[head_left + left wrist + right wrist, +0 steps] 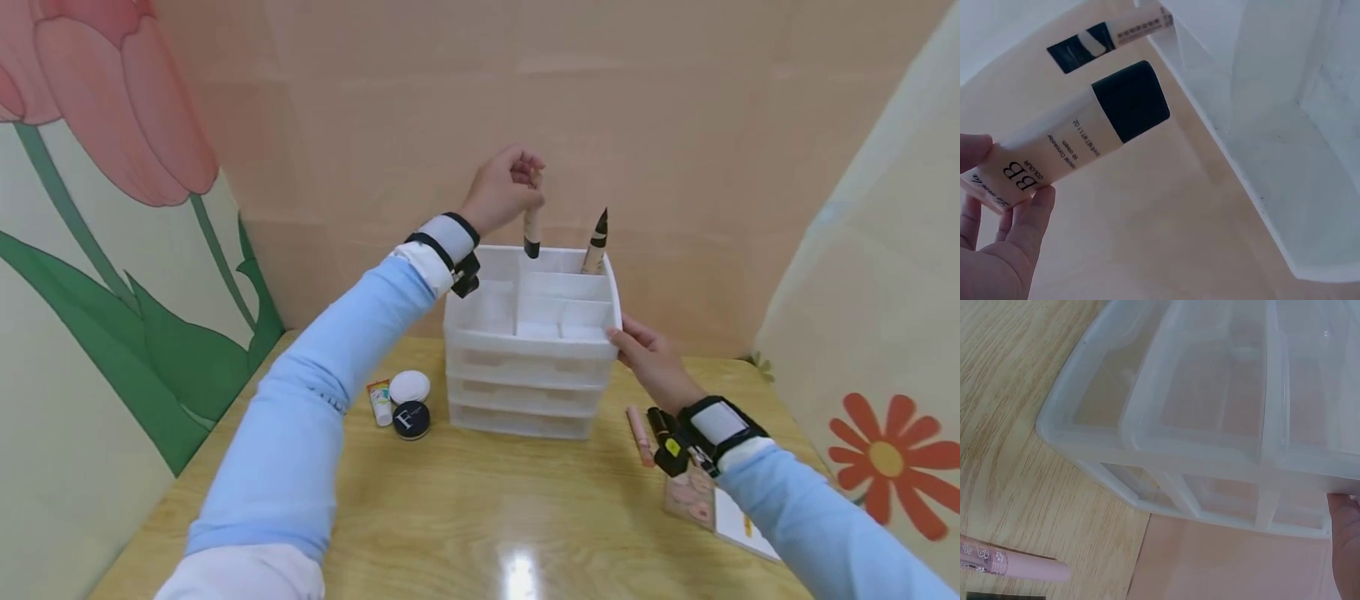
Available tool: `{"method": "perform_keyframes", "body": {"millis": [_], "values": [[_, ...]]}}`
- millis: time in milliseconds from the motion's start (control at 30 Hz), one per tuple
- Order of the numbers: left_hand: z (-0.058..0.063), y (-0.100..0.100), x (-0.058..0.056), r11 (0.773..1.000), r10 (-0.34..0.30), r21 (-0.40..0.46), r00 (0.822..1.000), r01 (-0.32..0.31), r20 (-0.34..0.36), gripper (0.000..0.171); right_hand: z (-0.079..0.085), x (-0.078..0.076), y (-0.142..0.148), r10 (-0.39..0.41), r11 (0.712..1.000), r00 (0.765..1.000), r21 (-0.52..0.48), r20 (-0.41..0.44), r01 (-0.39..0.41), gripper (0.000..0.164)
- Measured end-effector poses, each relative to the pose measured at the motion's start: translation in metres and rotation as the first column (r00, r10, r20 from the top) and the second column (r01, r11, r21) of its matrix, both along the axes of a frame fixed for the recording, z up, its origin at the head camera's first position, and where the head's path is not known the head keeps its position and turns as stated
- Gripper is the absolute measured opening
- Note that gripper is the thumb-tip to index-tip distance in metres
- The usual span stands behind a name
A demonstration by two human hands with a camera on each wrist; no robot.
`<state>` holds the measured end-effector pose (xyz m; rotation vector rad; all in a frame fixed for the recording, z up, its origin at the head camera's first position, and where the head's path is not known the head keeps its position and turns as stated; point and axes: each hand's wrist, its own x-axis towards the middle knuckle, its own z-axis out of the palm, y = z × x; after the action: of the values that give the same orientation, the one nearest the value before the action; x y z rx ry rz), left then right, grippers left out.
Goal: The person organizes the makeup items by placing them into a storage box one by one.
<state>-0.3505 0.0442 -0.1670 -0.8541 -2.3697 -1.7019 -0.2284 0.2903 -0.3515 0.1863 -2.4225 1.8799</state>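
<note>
Your left hand (506, 190) pinches the BB cream tube (1041, 153) between thumb and fingers, the dark cap pointing down; the tube hangs near the rear rim of the white drawer organizer (531, 346), just apart from it. Your right hand (660, 365) grips the organizer's right side near the upper front corner, thumb on the edge. A second beige tube (594, 257) with a dark tapered end stands slightly tilted in the rear right compartment. The organizer sits on the table (450, 517). On its left, a small colourful tube (381, 404) lies beside a white round item (409, 386) and a black round case (412, 420) marked F. On its right lie a pink stick (640, 436) and, nearer you, a pinkish palette (690, 497) beside a flat white item (738, 523) partly covered by your sleeve.
</note>
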Motion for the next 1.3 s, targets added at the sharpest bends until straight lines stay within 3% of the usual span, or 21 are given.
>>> {"method": "perform_keyframes", "body": {"millis": [533,767,1033,1300], "values": [[-0.023,0.010,-0.029,0.990,0.014,-0.143,1.000,-0.013,0.007,0.039,-0.006,-0.006,-0.019,0.038,0.998,0.999,-0.053,-0.025,-0.040,0.063],[-0.036,0.015,-0.031,0.974,-0.007,-0.225,1.000,0.013,0.025,0.038,-0.009,-0.006,-0.021,0.051,0.997,0.998,-0.056,-0.023,-0.052,0.061],[-0.040,0.016,-0.034,0.962,-0.023,-0.270,0.999,0.031,0.032,0.039,-0.008,-0.007,-0.024,0.046,0.997,0.998,-0.056,-0.033,-0.048,0.061],[-0.047,0.011,-0.030,0.943,-0.035,-0.329,0.999,0.043,0.030,0.038,-0.007,-0.009,-0.025,0.045,0.997,0.999,-0.065,-0.021,-0.046,0.062]]}}
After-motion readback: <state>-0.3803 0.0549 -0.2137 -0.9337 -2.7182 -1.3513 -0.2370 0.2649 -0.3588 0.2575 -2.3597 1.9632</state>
